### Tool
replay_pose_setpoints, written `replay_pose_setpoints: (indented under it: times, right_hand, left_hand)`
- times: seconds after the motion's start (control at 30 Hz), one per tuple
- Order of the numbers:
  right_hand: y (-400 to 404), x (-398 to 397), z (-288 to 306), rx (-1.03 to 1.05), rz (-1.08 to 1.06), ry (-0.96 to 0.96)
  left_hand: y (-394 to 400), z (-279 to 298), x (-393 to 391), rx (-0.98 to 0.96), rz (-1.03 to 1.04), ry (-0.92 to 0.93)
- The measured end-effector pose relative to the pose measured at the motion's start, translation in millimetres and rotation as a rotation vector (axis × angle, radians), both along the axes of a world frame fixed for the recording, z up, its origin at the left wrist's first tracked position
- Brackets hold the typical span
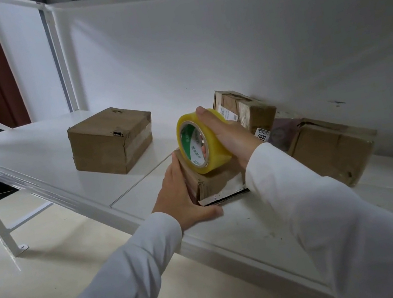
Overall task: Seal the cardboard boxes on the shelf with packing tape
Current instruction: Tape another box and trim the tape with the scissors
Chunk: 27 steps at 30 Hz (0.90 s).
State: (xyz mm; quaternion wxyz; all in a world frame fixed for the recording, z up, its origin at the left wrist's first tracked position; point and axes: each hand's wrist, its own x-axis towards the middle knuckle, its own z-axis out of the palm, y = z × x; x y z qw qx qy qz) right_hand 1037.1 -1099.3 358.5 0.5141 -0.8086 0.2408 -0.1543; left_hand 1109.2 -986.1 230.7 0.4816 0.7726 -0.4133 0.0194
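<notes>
Tape (203, 143): right hand (229, 133) is gripping the yellowish roll, thumb lying over its top and a fingertip showing inside the green-printed core; the roll is standing on edge, resting on top of the near box.
Right hand: fingers are wrapping round the roll from the right; a white sleeve (333, 216) is covering the arm.
Left hand (181, 195): lying flat with straight fingers, it is pressing against the left side of the near box, thumb stretching along the shelf at the box's front corner; it is gripping nothing.
Near box (218, 183): sitting close to the shelf's front edge, roughly midway along it; a shiny taped flap is sticking out at its front bottom edge.
Left box (110, 141): standing alone well to the left, toward the shelf's left end, flaps down, tape showing on its right side.
Back box (246, 109): tilting against the back wall behind the roll, white labels on it.
Right box (332, 150): lying by the back wall to the right, just beside the back box.
Shelf (32, 148): white board on a white metal frame, a seam running across it just left of the near box.
</notes>
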Motion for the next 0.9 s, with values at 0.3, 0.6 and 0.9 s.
replay_pose_setpoints:
  times: [0.3, 0.6, 0.9]
  right_hand:
    - [0, -3, 2, 0.002, 0.005, 0.032]
    - [5, 1, 9, -0.003, 0.001, 0.109]
    - [1, 5, 4, 0.284, 0.046, 0.04]
  left_hand:
    - [-3, -7, 5, 0.052, -0.054, -0.058]
    - [-1, -3, 7, -0.002, 0.117, 0.171]
    - [-9, -8, 24, 0.066, 0.178, 0.259]
